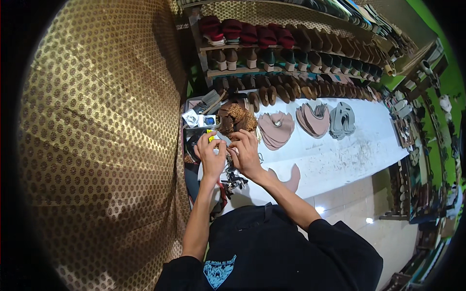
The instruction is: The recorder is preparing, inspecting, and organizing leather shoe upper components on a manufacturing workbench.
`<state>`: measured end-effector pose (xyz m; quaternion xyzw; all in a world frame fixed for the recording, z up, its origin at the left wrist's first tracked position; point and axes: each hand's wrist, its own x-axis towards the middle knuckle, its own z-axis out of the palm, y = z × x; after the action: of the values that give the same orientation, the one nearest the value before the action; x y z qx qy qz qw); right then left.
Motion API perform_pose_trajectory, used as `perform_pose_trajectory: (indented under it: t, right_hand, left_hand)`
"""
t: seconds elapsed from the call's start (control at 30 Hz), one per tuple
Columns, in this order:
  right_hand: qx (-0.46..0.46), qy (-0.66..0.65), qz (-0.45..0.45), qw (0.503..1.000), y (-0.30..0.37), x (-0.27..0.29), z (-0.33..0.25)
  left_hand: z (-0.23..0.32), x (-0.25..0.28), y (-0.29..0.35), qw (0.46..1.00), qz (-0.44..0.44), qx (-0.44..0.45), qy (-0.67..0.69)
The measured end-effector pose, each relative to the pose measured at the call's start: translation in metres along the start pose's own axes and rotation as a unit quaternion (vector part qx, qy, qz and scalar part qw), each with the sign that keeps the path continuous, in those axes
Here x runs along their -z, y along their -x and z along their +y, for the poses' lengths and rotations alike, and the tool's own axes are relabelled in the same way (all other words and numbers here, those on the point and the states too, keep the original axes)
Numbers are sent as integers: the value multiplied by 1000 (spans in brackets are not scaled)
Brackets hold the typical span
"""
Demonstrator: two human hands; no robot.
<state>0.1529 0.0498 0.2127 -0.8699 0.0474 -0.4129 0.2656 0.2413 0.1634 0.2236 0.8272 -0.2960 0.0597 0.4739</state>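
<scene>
Over the left end of the white-covered table, my left hand [212, 156] and my right hand [247, 154] are close together, fingers bent in a pinch. Whatever they hold between them is too small to make out. Just beyond them lies a heap of brown and leopard-print material pieces [237, 115]. A small yellow item [210, 135] shows behind my left fingers. Dark scraps [236, 181] are scattered below my hands. To the right are fanned stacks of pink shoe-upper pieces [275, 136] and grey cut pieces [342, 121]. A single curved pink piece [293, 178] lies by my right forearm.
A gold patterned curtain [107, 131] hangs close on my left. Shelves with dark red slippers [248, 34] and rows of shoe lasts [290, 62] stand behind the table [335, 155]. Small boxes [199, 119] sit at its far left corner. More laden shelves line the right wall.
</scene>
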Motion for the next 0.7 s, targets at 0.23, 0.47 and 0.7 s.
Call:
perform_pose_trajectory:
  t: [0.23,0.47,0.7]
  right_hand:
    - [-41,-65,19,997,-10,10,-4]
    - [-18,-83,-43,995,-4,-15,16]
    - [-56,-95,-6,994,9,-21,16]
  left_hand:
    - [16,13,-11,995,5,-77,-68]
    - [19,17,-24,995,31,-88,-25]
    - [13,23,-33,986,-65,-125,-91]
